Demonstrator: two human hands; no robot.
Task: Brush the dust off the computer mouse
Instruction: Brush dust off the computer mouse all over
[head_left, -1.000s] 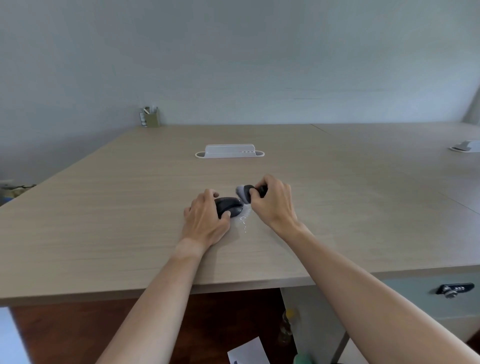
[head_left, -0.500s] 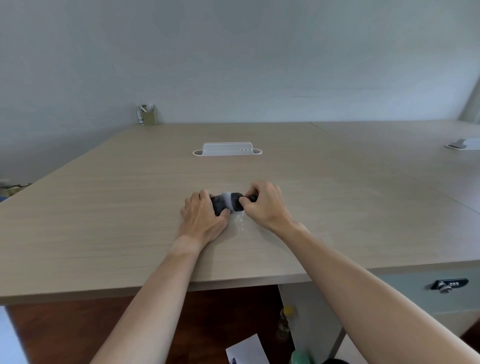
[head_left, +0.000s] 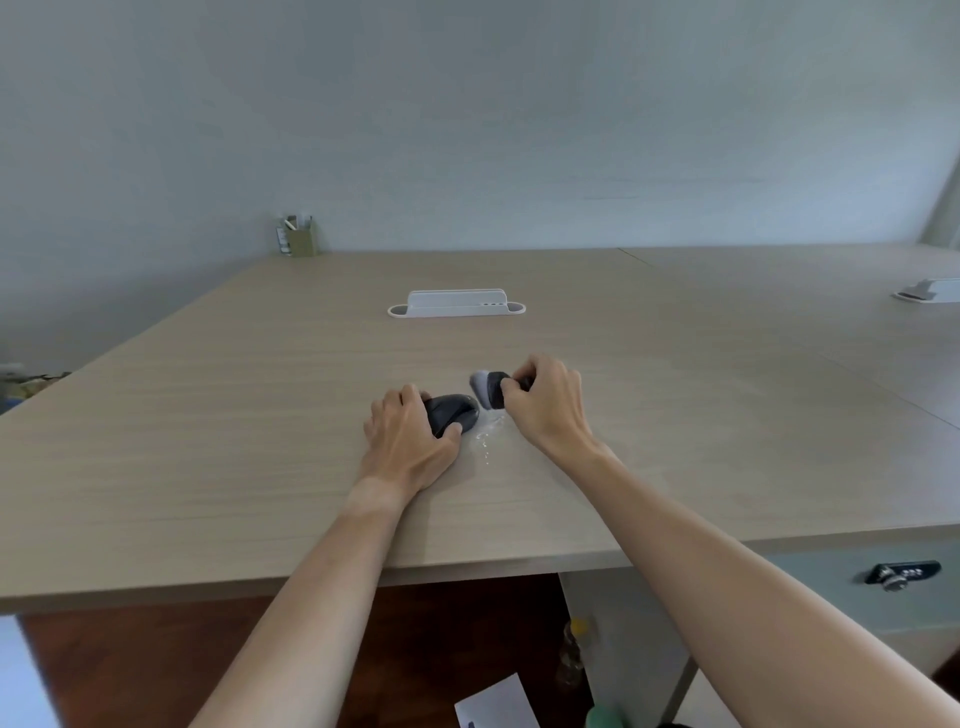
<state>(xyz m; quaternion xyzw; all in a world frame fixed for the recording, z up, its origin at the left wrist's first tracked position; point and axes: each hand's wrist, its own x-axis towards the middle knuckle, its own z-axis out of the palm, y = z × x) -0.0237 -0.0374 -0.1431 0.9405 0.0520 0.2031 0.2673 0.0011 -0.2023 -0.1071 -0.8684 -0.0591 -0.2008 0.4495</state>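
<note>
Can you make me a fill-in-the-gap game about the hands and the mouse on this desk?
1. The left hand holds the dark ____ on the table.
2. The right hand grips a small ____.
3. White dust lies on the table between the two ____.
4. The pen holder stands by the ____.

Missing words: mouse; brush; hands; wall

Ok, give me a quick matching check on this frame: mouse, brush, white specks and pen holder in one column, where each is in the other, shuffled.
Things:
1. computer mouse
2. brush
3. white specks
4. pen holder

Places:
A. far left corner of the table, by the wall
B. under the left hand
C. on the table between the hands
D. gripped in the right hand

Pairs: 1-B, 2-D, 3-C, 4-A
</note>
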